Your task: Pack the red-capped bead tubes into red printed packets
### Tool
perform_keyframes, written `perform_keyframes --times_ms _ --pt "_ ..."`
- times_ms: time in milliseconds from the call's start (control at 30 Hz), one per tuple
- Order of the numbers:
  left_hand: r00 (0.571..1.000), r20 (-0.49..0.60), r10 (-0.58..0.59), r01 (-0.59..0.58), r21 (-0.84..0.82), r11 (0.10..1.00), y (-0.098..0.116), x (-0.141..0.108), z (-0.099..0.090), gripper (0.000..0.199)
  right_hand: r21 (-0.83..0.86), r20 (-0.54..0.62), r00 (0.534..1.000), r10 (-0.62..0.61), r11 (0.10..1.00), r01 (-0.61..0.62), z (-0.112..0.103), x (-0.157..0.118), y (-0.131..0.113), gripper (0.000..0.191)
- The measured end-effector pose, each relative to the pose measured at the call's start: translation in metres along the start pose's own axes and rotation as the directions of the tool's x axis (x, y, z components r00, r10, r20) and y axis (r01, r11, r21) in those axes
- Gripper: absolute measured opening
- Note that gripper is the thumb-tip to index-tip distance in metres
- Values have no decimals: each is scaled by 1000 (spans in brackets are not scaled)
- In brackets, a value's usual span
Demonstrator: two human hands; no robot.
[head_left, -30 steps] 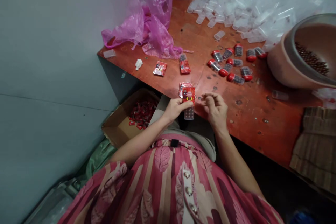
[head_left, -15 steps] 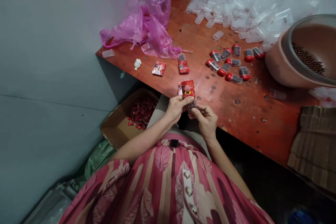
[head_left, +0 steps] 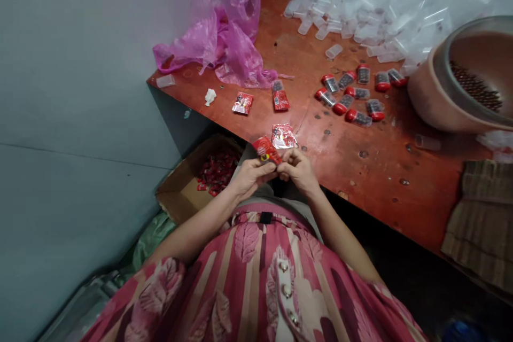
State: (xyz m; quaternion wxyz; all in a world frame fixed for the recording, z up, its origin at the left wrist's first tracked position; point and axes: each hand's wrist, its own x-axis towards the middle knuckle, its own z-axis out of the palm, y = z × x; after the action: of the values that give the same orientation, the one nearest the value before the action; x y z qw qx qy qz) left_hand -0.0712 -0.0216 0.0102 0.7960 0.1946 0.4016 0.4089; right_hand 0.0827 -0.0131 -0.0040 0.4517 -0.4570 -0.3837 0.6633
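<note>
Just off the front edge of the table, a small red printed packet [head_left: 265, 148] is held tilted to the left between my two hands. My left hand [head_left: 251, 175] pinches its lower part between thumb and fingers. The fingers of my right hand [head_left: 298, 170] are closed at its lower right corner. Whether a vial is inside the packet is hidden. Right behind the hands a flat red and silver packet [head_left: 283, 135] lies on the table. Farther back are another flat packet [head_left: 242, 102] and a packet with a clear vial poking out [head_left: 280, 97].
Several red-capped vials of dark beads [head_left: 358, 93] lie on the red table [head_left: 360, 181]. Behind them is a heap of clear empty vials [head_left: 368, 16]. A bowl of dark beads [head_left: 428, 96] stands right, a pink plastic bag [head_left: 236, 59] back left. Below is a cardboard box [head_left: 176, 197] of red packets.
My hands have shifted slightly, the left one down and leftward, and the packet now leans left. The vial of dark beads seen at its lower end is no longer visible. The packet behind is uncovered.
</note>
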Motion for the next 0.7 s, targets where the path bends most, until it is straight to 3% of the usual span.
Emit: perform_keyframes --times_ms 67,100,200,233,267,300,367,433,500,600,700 --pt "978 -196 68 -84 -71 994 -1 -13 -27 26 -21 30 999 20 1000 -19 3 0 0 36" --pt "947 -314 72 -103 -83 991 -3 -18 -40 29 -39 11 1000 11 999 -11 2 0 -1 34" --pt "794 -602 82 -91 15 996 -11 -27 -69 39 -120 -88 995 -42 992 31 -8 -1 -2 28" --pt "754 -634 170 -110 134 985 -13 -26 -71 43 -147 -107 993 -57 988 41 -12 -2 -3 27" --pt "739 -602 302 -143 298 944 -13 -23 -69 46 -170 -117 991 -69 984 49 -15 -2 -3 26" --pt "738 -498 455 -197 486 851 -12 -17 -64 47 -189 -125 989 -79 980 55 -17 -3 -4 26" --pt "733 -125 669 -325 799 506 -7 3 -46 47 -218 -144 985 -95 974 62 -19 -4 -5 26" --pt "696 188 693 -395 906 151 0 29 -27 47 -237 -157 983 -95 970 56 -17 -6 -6 26" --pt "694 304 653 -339 938 -76 5 55 -13 46 -248 -165 982 -90 968 47 -16 -9 -7 27" --pt "716 349 605 -253 937 -241 5 82 -4 41 -260 -187 979 -82 965 32 -18 -14 -9 27" --pt "702 358 615 -228 932 -283 -1 91 -5 33 -265 -198 977 -82 964 27 -24 -15 -10 28"
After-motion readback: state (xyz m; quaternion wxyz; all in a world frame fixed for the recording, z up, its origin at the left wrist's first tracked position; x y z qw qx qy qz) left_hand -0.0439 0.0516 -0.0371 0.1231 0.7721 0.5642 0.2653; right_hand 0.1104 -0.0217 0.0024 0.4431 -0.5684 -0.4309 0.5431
